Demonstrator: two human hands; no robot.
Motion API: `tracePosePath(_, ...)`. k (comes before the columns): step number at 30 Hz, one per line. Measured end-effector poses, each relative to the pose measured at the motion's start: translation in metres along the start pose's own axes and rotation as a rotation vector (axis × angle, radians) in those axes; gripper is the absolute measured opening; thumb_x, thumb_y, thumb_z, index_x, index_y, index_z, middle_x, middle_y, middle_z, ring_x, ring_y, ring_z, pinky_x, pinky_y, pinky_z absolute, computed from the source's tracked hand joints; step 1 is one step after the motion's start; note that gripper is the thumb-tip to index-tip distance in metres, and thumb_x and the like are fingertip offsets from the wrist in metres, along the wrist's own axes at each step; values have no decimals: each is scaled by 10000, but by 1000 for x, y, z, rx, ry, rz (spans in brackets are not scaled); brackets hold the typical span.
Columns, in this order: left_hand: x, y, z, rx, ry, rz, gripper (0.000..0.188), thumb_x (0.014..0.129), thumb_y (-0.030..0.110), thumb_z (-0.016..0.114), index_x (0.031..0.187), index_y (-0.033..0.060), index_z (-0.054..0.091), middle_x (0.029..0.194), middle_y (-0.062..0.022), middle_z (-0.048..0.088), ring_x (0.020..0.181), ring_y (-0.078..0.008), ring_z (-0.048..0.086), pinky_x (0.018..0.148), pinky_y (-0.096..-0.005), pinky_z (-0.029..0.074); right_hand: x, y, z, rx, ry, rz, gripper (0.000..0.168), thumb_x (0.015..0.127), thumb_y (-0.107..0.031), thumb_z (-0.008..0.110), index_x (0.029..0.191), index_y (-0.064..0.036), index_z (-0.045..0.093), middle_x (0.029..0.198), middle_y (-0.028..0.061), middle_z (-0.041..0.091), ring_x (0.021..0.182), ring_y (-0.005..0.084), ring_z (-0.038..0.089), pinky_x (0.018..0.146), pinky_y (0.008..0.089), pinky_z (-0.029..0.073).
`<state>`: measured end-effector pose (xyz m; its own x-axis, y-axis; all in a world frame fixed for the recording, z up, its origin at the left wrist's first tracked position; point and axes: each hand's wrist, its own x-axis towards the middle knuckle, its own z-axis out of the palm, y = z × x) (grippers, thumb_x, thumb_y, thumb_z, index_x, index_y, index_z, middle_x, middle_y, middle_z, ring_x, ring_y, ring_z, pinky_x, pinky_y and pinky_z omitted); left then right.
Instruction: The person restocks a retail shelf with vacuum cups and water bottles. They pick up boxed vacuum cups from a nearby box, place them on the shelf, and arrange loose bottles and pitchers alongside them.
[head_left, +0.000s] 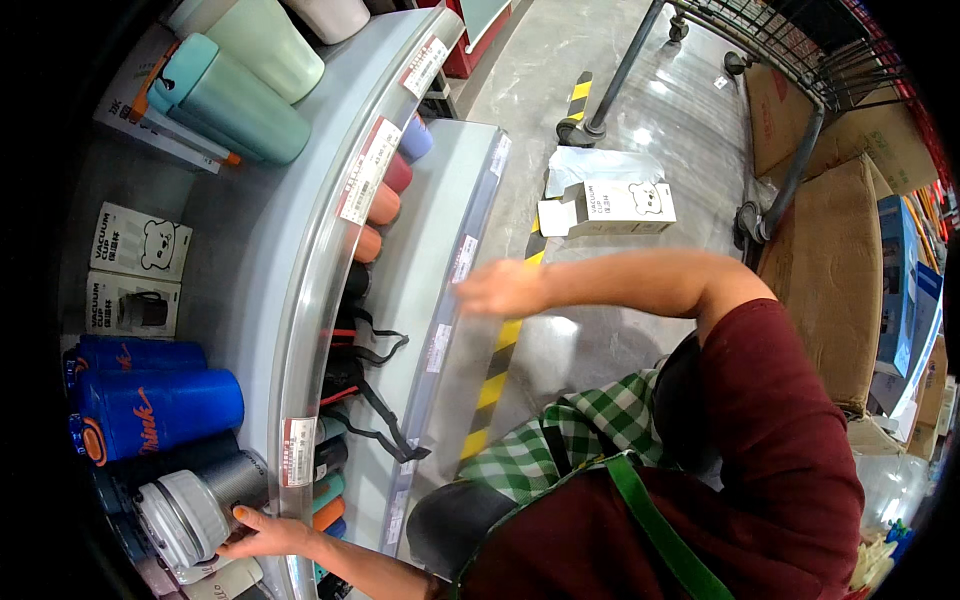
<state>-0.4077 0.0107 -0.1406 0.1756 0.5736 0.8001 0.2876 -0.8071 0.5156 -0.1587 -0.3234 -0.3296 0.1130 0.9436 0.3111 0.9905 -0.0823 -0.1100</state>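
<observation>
My left hand (262, 534) is at the shelf's lower left, its thumb and fingers on a dark grey tumbler (236, 480) with a clear and pale lid, tilted among other cups. My right hand (499, 289) is blurred over the front edge of the lower shelf; its fingers look curled, and no object shows in it. Blue tumblers (180, 412) lie beside the grey one. Two vacuum cup boxes (139, 244) stand deeper in the shelf. An opened vacuum cup box (626, 206) lies on the floor beside a crumpled pale wrapper (600, 166).
A clear price-label rail (319, 285) edges the upper shelf. Black straps (382, 409) hang over the lower shelf (450, 172), which holds coloured cups. A wheeled wire cart (780, 45) and large cardboard boxes (821, 277) stand right. Yellow-black tape (499, 367) runs along the floor.
</observation>
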Motion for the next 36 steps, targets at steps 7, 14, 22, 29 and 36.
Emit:
tracePosePath(7,-16,9,-13,-282,193,506,740,909,273,579,1428,-70,180,1399,-280,359,1294,-346,400,1074,-444,364,-147,61,15,-70,-658,796,373,887,-172,575,1227,-47,485,1237,156,487,914,293,665,710,405,560)
tracePosePath(14,-37,73,45,-473,-130,681,409,931,167,537,1202,-128,453,1283,-318,476,1212,-428,489,1082,-513,358,-216,72,-15,-174,-363,869,125,833,-104,582,932,-29,597,942,125,586,852,311,655,684,402,539)
tracePosePath(22,-23,92,119,-162,-522,753,348,919,55,520,1249,-51,491,1257,-205,548,1204,-413,500,1038,-524,376,-212,22,-118,-59,528,1190,98,824,14,669,863,-9,582,917,104,664,797,270,663,675,322,527)
tracePosePath(29,-31,85,175,53,-619,641,307,905,129,611,1163,-37,602,1129,-162,634,1023,-319,609,856,-411,492,-211,-12,-166,603,1103,1419,77,909,-40,621,971,6,625,943,82,690,861,155,673,753,288,550)
tracePosePath(36,-35,85,166,107,-553,736,286,910,179,628,1132,-2,618,1079,-130,653,957,-319,623,807,-407,507,-241,-73,-213,1027,1782,1309,120,957,-172,580,974,-61,535,855,37,588,699,126,532,697,293,487)
